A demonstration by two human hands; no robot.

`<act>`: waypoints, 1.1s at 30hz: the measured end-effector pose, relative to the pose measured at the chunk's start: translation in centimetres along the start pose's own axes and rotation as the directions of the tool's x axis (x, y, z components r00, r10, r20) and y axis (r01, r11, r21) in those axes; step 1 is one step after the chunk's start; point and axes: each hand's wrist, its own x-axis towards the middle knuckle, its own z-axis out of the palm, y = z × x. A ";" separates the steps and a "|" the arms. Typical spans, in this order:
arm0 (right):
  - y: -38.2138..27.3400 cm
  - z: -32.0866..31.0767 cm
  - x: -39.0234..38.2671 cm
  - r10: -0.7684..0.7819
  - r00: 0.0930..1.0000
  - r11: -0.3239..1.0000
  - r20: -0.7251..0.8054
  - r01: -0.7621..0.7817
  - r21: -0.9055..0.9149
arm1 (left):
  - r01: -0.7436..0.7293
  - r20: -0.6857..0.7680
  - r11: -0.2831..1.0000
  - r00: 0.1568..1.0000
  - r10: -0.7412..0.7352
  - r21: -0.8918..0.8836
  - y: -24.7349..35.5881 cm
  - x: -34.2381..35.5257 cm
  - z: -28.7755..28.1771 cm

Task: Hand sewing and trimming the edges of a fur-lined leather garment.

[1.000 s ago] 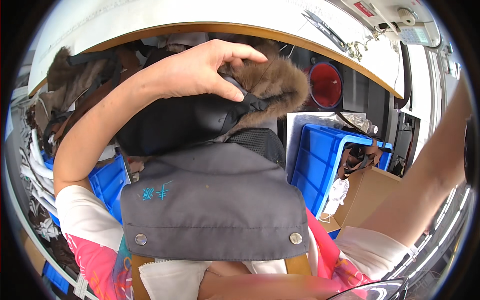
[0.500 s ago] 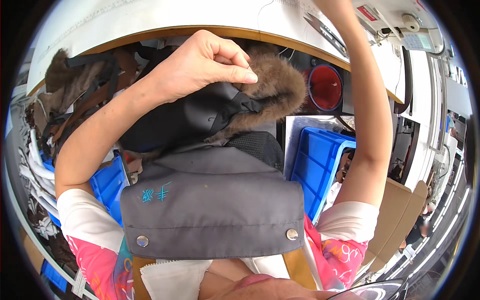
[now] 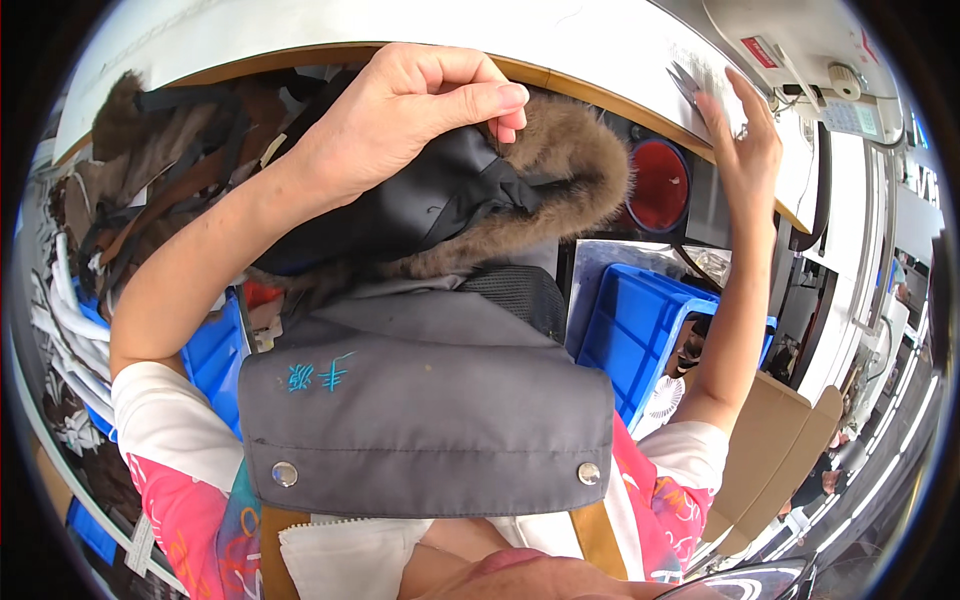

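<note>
While the left hand (image 3: 400, 120) pinches dark grey fabric of a hooded garment (image 3: 420, 215) in the upper middle of the frame, thumb and fingers are closed narrowly on a fold just beside the brown fur trim (image 3: 560, 190). Garment hangs from that grip down toward the centre, over a grey apron flap (image 3: 430, 420) with two metal snaps and teal stitching, lower centre.

Right hand (image 3: 745, 140), upper right, is raised with fingers spread loosely, fingertips at a pair of scissors (image 3: 685, 80) lying on the white tabletop (image 3: 300, 30). Whether it actually grips them, cannot tell; it looks open, touching at most.

Under the table edge: a red round part (image 3: 658, 185) right of the fur, a blue plastic crate (image 3: 640, 330) centre right, brown cardboard box (image 3: 765, 450) lower right. Heap of brown and dark garments (image 3: 150, 170) at upper left.
</note>
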 end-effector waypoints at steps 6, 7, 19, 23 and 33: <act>0.4 -0.7 -1.4 -0.113 0.980 0.929 0.161 0.162 -0.333 | 0.054 0.059 0.998 0.997 -0.052 -0.026 0.4 0.5 0.1; 0.4 -0.8 -1.3 -0.113 0.981 0.927 0.160 0.162 -0.339 | 0.049 0.062 0.998 0.997 -0.047 -0.028 0.4 0.5 0.1; -11.6 -2.6 -5.3 -0.053 0.878 0.897 0.476 -0.168 0.410 | 0.099 0.045 0.992 0.994 -0.095 -0.078 0.4 0.5 0.1; -12.2 -1.4 -5.3 -0.071 0.905 0.952 0.419 -0.065 0.301 | 0.107 0.054 0.990 0.993 -0.103 -0.095 0.4 0.6 0.2; -12.2 -0.1 -5.0 -0.148 0.919 0.947 0.367 0.025 0.320 | 0.134 0.062 0.988 0.990 -0.130 -0.078 0.4 0.9 0.4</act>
